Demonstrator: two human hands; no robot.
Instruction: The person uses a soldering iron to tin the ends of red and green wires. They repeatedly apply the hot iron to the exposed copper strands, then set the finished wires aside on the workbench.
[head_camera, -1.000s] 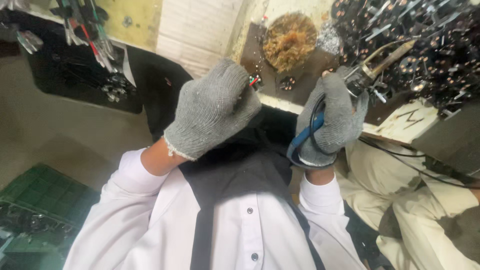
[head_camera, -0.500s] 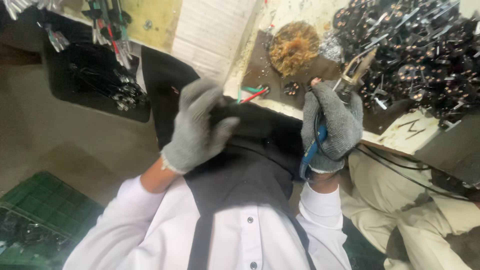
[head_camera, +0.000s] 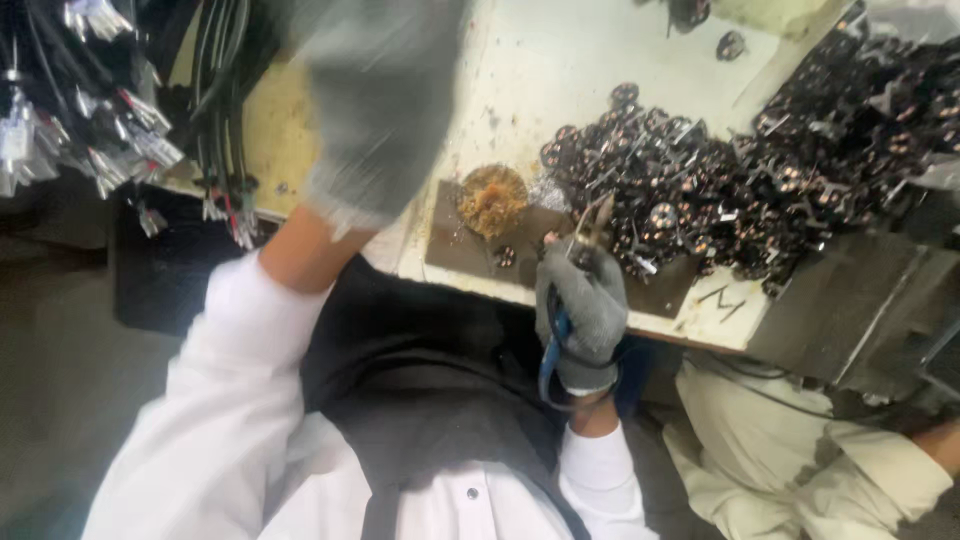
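A person in a white shirt and dark apron was seen from above at a pale, stained bench (head_camera: 560, 60). The right hand (head_camera: 585, 310), in a grey glove, was closed around the blue handles of pliers (head_camera: 580, 262). The pliers stood with their long axis running from the wrist up and slightly right, their metal tips pointing away from the body toward a heap of dark metal parts (head_camera: 760, 170) spread over the bench's right side. The tips lay just at the heap's near edge, above a dark brown mat (head_camera: 455, 245) at the front of the bench. On the mat, left of the pliers, sat a round clump of tan fibre (head_camera: 492, 198). A black hand-drawn mark (head_camera: 722, 300) showed on the pale front corner of the bench. The left hand (head_camera: 375, 110), also gloved in grey, was raised high and blurred; whether it was open or closed could not be told. Bundles of black cables (head_camera: 215, 110) with tagged ends hung at the left.
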